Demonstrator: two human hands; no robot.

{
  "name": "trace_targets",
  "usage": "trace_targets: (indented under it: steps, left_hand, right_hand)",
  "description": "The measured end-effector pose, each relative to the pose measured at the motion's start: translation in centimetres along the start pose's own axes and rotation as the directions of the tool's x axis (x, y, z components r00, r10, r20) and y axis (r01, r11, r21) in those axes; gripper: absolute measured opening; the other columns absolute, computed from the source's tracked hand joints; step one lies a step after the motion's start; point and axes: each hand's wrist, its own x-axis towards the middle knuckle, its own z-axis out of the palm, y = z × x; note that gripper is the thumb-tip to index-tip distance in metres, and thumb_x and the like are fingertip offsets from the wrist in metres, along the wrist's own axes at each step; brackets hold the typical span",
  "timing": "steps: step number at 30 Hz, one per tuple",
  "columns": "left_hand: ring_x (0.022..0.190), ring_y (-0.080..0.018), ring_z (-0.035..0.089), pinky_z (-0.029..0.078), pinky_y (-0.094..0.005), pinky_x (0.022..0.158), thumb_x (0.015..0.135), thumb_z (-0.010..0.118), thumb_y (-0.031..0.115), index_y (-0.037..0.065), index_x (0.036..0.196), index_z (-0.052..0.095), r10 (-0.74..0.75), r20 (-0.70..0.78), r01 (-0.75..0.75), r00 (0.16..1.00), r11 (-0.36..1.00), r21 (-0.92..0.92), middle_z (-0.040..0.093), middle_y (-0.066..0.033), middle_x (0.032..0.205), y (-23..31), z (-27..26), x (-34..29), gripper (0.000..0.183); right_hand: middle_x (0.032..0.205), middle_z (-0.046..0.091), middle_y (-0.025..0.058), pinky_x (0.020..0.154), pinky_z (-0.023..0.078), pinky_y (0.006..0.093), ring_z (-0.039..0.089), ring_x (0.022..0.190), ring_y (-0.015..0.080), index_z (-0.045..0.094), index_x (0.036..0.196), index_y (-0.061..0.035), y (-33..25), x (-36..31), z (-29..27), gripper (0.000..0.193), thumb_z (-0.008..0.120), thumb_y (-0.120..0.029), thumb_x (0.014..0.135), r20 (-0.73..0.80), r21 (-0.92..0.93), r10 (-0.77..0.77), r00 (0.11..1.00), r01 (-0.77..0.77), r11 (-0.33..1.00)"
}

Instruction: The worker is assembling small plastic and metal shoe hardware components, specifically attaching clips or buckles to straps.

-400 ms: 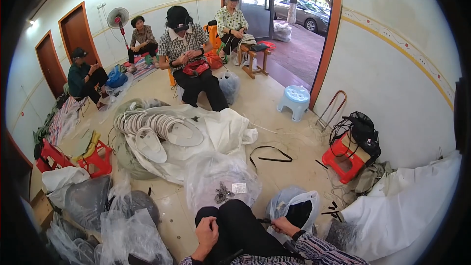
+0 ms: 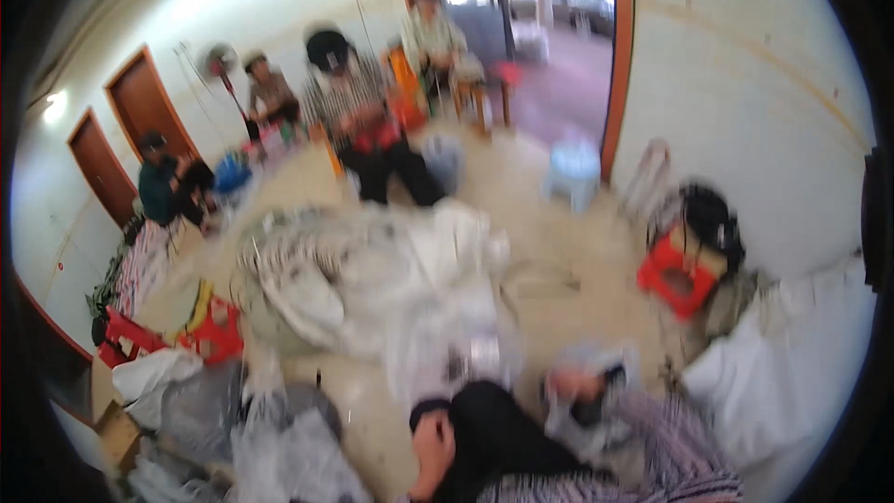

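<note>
- Reaching at the crumpled, whitish, translucent plastic bag [image 2: 562,423] is judged the step in hand; an unobstructed mouth would be called for by any further reach.
- Right hand [image 2: 577,385]: placed at the bag's upper part; its grip cannot be told through blur.
- Left hand [image 2: 434,439]: seen against black cloth trousers [image 2: 498,428], left of the bag; closure likewise indeterminable.
</note>
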Motion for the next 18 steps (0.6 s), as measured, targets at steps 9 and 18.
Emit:
trace_targets:
  steps: [9,18]
  left_hand:
    - [0.067,-0.0279,0.057,0.045,-0.0322,0.060,0.077,0.056,0.003,0.002,0.086,0.057,-0.111,-0.040,0.113,0.993,0.993,0.044,0.058,-0.0133,0.077,-1.2,-1.6,-0.6,0.009]
    - [0.064,-0.0234,0.057,0.045,-0.0315,0.059,0.078,0.056,0.005,0.003,0.084,0.058,-0.028,-0.056,0.031,0.998,0.999,0.044,0.058,-0.0106,0.074,-0.5,0.5,-2.5,0.007]
  right_hand:
    - [0.074,0.041,-0.0055,0.062,0.037,0.0215,0.041,0.067,0.0070,0.050,0.098,-0.0086,-19.1,4.3,17.6,0.026,0.059,-0.019,0.077,0.076,-0.626,-0.920,0.384,0.737,0.256]
    - [0.070,0.052,-0.0007,0.046,0.037,0.0193,0.046,0.055,0.0045,0.053,0.111,-0.0056,4.8,9.9,19.0,0.030,0.047,-0.027,0.090,0.180,-0.701,-0.301,0.937,0.337,0.629]
